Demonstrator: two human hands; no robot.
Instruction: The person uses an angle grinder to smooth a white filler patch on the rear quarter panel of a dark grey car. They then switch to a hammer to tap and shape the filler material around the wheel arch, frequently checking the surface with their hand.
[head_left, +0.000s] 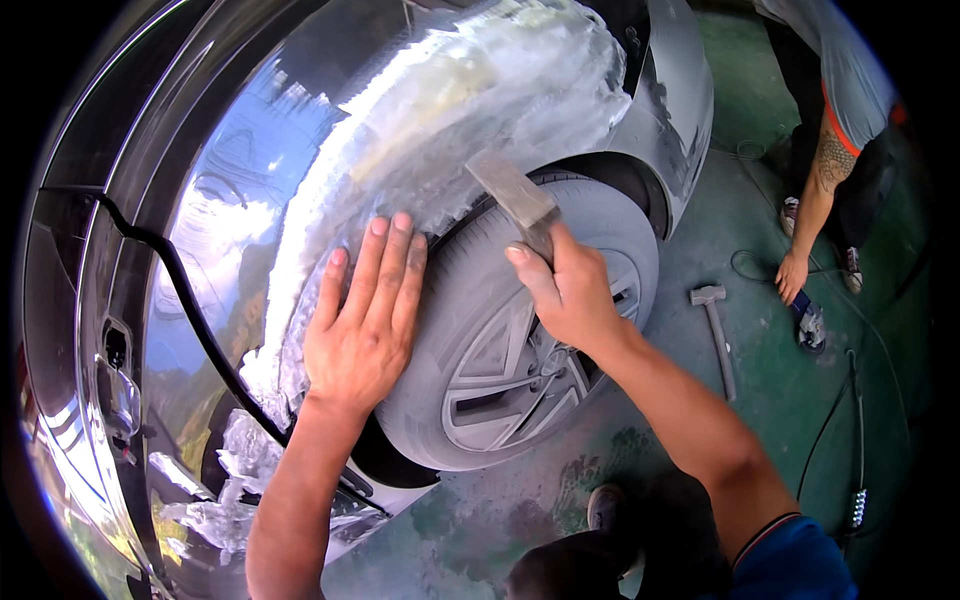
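My left hand (362, 345) lies flat on the car's rear side panel, fingers stretched out, at the edge of the wheel arch. Under and above it spreads a broad, dusty, whitish patch of body filler (450, 100), its edges rough. My right hand (578, 295) is closed round one end of a flat, dusty, grey-brown sanding block (515, 192). The block is tilted up in front of the wheel arch, its far end over the lower edge of the filler; whether it touches I cannot tell. Below both hands is the dust-covered wheel (520, 370).
A hammer (715, 340) lies on the green floor to the right. Beyond it, a person (835, 150) bends down with a hand on a dark power tool (808, 325). Cables and a thin rod-like tool (857, 450) lie nearby. The glossy dark door (110, 300) is at left.
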